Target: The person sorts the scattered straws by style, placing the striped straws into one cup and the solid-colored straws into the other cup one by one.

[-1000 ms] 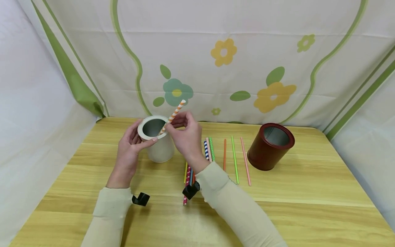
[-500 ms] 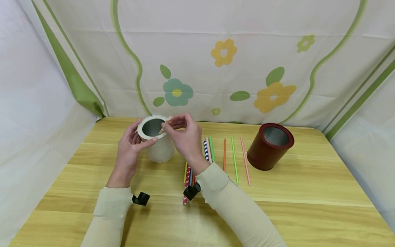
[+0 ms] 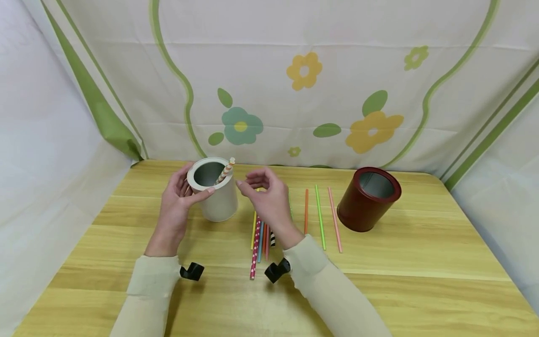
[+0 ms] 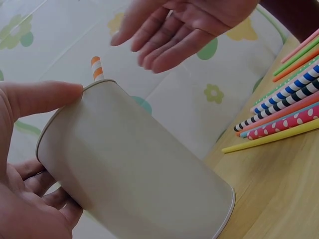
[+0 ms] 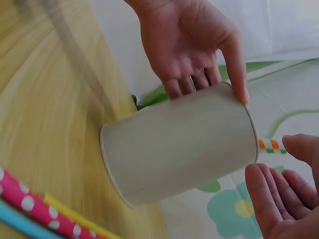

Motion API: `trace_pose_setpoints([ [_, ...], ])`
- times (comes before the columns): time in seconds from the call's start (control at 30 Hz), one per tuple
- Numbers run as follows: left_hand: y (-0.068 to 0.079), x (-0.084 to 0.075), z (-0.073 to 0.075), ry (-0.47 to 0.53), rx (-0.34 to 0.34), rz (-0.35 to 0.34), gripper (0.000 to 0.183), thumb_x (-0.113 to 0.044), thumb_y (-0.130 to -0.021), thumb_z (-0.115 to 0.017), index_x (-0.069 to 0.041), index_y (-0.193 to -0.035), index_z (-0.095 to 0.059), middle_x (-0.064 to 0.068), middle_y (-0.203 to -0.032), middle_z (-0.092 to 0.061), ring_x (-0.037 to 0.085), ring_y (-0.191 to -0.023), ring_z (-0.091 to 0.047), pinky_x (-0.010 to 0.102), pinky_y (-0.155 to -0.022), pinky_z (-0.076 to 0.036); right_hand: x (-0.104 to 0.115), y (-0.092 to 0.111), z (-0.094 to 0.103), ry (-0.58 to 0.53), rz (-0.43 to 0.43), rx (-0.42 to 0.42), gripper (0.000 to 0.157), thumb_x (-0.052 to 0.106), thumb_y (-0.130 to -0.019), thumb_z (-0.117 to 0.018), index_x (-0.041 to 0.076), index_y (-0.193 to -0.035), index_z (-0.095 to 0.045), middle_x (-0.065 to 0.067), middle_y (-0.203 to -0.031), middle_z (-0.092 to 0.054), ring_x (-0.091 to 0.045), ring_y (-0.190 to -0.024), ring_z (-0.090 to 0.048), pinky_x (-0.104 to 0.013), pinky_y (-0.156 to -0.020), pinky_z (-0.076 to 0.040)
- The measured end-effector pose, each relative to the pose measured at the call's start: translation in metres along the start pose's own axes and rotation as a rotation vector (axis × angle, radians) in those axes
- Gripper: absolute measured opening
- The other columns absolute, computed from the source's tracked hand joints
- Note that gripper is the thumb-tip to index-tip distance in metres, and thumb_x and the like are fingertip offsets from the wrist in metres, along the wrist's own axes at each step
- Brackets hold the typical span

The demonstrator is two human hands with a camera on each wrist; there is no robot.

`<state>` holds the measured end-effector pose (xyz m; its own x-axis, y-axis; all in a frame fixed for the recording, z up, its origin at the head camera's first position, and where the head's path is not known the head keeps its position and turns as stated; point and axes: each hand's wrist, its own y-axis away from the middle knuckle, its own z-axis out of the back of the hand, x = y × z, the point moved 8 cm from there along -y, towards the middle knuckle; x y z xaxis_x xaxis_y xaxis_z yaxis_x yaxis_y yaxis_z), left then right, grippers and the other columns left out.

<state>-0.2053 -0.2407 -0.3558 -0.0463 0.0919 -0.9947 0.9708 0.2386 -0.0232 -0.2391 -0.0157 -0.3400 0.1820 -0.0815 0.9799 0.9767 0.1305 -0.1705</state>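
My left hand (image 3: 176, 206) holds the white can (image 3: 221, 206) from its left side, the thumb on the rim and the other fingers around the wall. An orange-and-white striped paper straw (image 3: 224, 172) leans inside the can, its top sticking out over the right side of the rim. In the right wrist view green marks show beside the straw's orange stripes (image 5: 275, 144). To the right of the can is my right hand (image 3: 269, 199), fingers loosely bent and apart from the straw, holding nothing. Its palm (image 4: 199, 20) shows bare in the left wrist view.
Below the right hand lies a bunch of straws, among them a magenta dotted straw (image 3: 255, 252) and a blue straw (image 3: 260, 243); the forearm hides some. Orange (image 3: 306, 210), green (image 3: 321, 220) and pink straws (image 3: 335, 220) lie apart. A dark red can (image 3: 368, 201) stands at right.
The striped straw has gone down into the white can, and my right hand has let go of it and moved right. My left hand stays on the can.
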Motion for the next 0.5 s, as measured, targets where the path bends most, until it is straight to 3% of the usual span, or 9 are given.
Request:
trace_pose_setpoints([
  [0.2,0.000,0.000,0.001,0.003,0.005,0.002,0.088,0.007,-0.091,-0.077,-0.010,-0.166,-0.035,0.006,-0.170,-0.040,0.017,-0.160,-0.035,0.033,-0.138,-0.024,-0.024,0.005,0.025,-0.033,-0.082,0.027,0.034,0.022,-0.096,-0.083,0.004,-0.120,-0.069,-0.012,-0.111,-0.074,-0.026,-0.094,-0.076,-0.049,-0.088,-0.069],
  [0.4,0.000,0.000,0.000,0.006,0.011,0.002,0.088,0.007,-0.092,-0.077,-0.009,-0.167,-0.033,0.005,-0.171,-0.039,0.017,-0.161,-0.033,0.033,-0.138,-0.023,-0.059,0.011,0.052,0.131,-0.245,0.092,0.035,0.036,-0.095,-0.084,0.012,-0.117,-0.071,-0.008,-0.108,-0.074,-0.030,-0.095,-0.077,-0.042,-0.082,-0.069],
  [0.5,0.001,-0.001,0.000,0.008,0.010,-0.002,0.089,0.007,-0.092,-0.077,-0.009,-0.167,-0.033,0.005,-0.171,-0.039,0.017,-0.161,-0.033,0.034,-0.138,-0.022,-0.067,0.011,0.062,0.220,-0.266,0.115,0.032,0.035,-0.095,-0.084,0.012,-0.113,-0.071,-0.009,-0.104,-0.075,-0.029,-0.089,-0.078,-0.038,-0.075,-0.068],
])
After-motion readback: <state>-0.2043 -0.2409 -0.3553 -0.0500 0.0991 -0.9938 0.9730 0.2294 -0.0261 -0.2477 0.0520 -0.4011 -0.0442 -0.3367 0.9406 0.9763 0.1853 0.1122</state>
